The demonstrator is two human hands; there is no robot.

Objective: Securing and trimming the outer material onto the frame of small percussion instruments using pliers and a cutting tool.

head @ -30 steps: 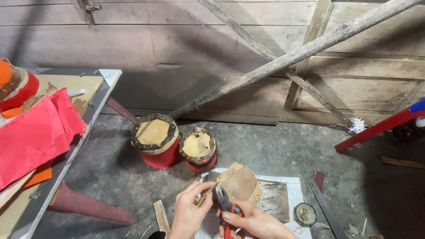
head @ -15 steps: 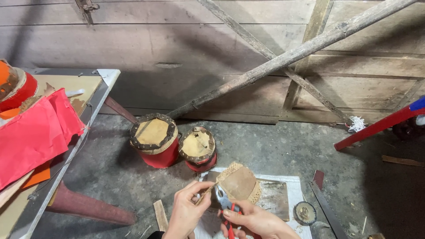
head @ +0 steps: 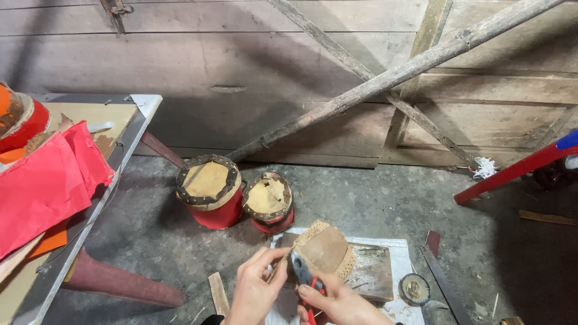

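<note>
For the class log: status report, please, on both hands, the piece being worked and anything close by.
Left hand pinches edge of round hide-covered piece. Right hand grips red-handled pliers at its rim. Two red drums stand just behind, apart.

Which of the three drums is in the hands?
The small tan-skinned drum, tilted, between left hand and right hand with pliers. The two red drums stand untouched on the floor.

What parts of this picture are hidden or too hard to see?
- Pliers, head view: handles hidden by the right hand.
- Small drum: its lower body is covered by both hands; the left hand grips its edge.
- Saw: its end is cut off by the bottom edge.
- Red drum on the table: cut off by the left edge.
</note>
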